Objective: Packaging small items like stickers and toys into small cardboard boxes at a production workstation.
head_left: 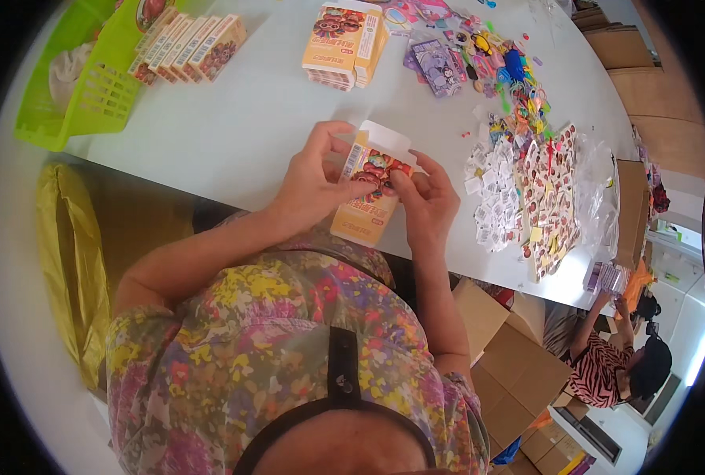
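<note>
Near the table's front edge I hold a small orange-and-cream carton (pixel 362 218) with red cartoon figures between both hands. Its white top flap stands raised at the far end. My left hand (pixel 311 178) grips the carton's left side, thumb across the front. On the right side, my right hand (pixel 429 196) is closed on it, with the thumb pressing the printed face. Whether anything is inside cannot be made out. Beyond my hands lies a stack of similar cartons (pixel 338 49). Farther left, several filled-out cartons (pixel 202 54) stand in a leaning row.
A green plastic basket (pixel 108 99) sits at the left table edge. Small colourful trinkets (pixel 514 67), white paper slips (pixel 495 194) and printed sticker-like pieces (pixel 550 198) spread along the right. Cardboard boxes (pixel 518 372) stand below right. Another person (pixel 617 364) works farther right.
</note>
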Demonstrator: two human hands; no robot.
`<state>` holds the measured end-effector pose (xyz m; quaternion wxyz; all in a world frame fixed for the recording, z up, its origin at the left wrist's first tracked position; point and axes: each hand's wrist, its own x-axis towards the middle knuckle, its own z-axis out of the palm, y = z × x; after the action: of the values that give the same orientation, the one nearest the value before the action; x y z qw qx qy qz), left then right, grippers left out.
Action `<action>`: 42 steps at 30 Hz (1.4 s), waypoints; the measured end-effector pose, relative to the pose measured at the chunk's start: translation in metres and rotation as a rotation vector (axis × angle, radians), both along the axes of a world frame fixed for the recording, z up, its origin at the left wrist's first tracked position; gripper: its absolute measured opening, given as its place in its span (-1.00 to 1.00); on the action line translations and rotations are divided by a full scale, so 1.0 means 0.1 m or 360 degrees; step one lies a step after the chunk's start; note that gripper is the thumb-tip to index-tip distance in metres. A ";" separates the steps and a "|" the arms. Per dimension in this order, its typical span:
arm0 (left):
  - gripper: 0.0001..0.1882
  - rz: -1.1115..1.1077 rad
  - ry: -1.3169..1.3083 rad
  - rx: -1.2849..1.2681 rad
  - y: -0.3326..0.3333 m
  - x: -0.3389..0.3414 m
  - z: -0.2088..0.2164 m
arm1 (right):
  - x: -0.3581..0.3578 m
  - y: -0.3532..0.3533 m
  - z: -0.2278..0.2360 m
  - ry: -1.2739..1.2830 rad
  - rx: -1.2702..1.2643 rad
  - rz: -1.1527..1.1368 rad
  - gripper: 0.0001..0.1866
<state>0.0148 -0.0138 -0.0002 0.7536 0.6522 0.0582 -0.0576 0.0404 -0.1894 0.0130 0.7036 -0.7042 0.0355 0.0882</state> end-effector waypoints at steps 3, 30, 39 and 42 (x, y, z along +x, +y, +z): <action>-0.29 -0.0215 -0.0053 0.0009 0.04 -0.05 -0.03 | -0.15 -0.09 -0.12 -0.0203 -0.0220 0.0015 -0.63; -0.88 -0.0316 -0.0026 -0.0081 0.21 0.12 0.13 | 0.14 -0.27 0.14 0.0133 -0.0116 0.0626 -0.88; -0.91 -0.0417 0.0156 -0.0053 0.24 0.16 0.19 | 0.23 -0.29 0.29 0.0253 -0.0357 0.0784 -0.89; -0.95 -0.0565 -0.0056 0.0117 0.33 0.08 0.22 | 0.09 -0.31 0.24 0.0181 -0.0344 0.0774 -0.91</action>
<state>0.0232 0.0196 0.0214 0.7082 0.6802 -0.0690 -0.1760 0.0498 -0.2203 0.0365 0.5794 -0.7570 -0.0860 0.2896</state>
